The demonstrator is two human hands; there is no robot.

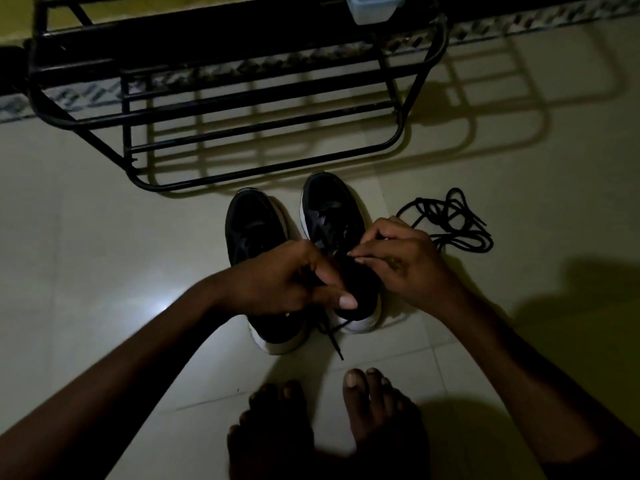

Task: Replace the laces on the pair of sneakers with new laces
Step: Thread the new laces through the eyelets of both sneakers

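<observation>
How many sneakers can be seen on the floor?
2. One sneaker stands on the left, partly under the left hand, which grips a lace. The other sneaker stands beside it on the right, partly hidden by the right hand.

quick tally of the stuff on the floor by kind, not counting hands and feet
sneakers: 2
lace being worked on one sneaker: 1
loose lace bundle: 1 (too tangled to count strands)
metal rack: 1
plastic container: 1 (sits on the rack, cut off by the frame)
total: 6
</observation>
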